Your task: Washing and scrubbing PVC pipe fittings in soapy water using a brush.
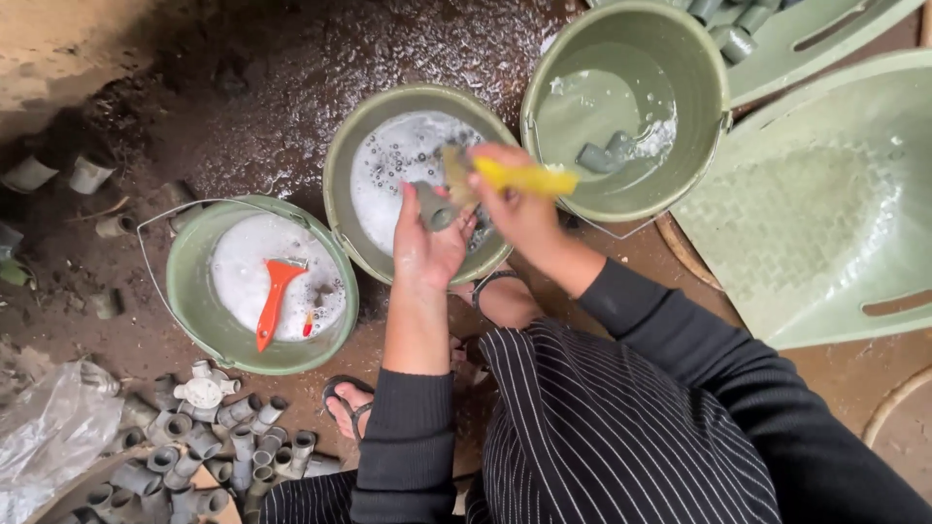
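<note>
My left hand [427, 243] grips a small grey pipe fitting [435, 207] over the middle green bucket [340, 165], which holds soapy water. My right hand [519, 204] holds a yellow-handled brush [524, 179] with its head pressed against the fitting. Both hands are wet and soapy and meet above the bucket's right side.
A left green bucket [189, 291] holds foam and an orange brush [272, 296]. A right green bucket [709, 126] holds water and grey fittings [607, 153]. Several grey fittings [194, 451] lie heaped at lower left beside a plastic bag [49, 427]. Green trays [825, 204] lie at right.
</note>
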